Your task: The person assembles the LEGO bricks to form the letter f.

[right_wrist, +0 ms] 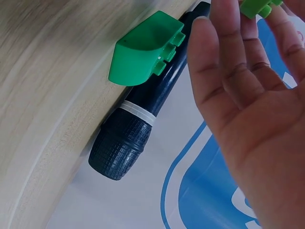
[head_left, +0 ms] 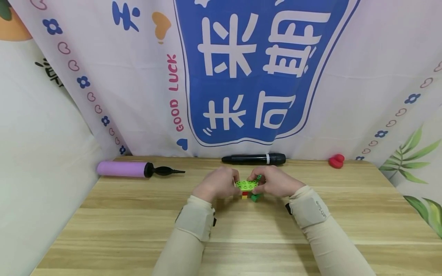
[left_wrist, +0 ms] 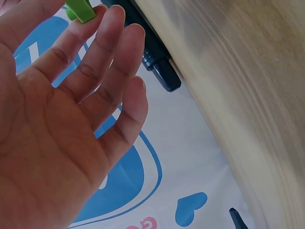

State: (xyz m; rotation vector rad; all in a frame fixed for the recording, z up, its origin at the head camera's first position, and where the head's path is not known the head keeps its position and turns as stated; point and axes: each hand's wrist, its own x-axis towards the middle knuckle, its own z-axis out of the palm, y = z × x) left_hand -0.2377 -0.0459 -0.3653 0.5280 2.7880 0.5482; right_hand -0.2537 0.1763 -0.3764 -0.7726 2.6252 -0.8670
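Between both hands, in the head view, is a lime-green studded toy building brick point(head_left: 246, 185). My left hand point(head_left: 222, 183) pinches its left end; in the left wrist view that brick point(left_wrist: 82, 9) shows at the top by the thumb and index fingertip. My right hand point(head_left: 274, 181) holds the right end, and its brick point(right_wrist: 259, 5) edge shows at the top of the right wrist view. Beneath it are a red brick point(head_left: 244, 193) and a yellow brick point(head_left: 244, 197), partly hidden. A darker green curved brick point(head_left: 254, 197) is near the right fingers; another green piece point(head_left: 259, 177) shows behind them.
A black microphone point(head_left: 253, 159) lies along the back edge of the wooden table point(head_left: 248, 245), just beyond the hands. To the left lies a purple hand pump point(head_left: 122, 169) with a black nozzle. A red object point(head_left: 336, 161) sits back right. Behind hangs a printed cloth point(head_left: 152, 88).
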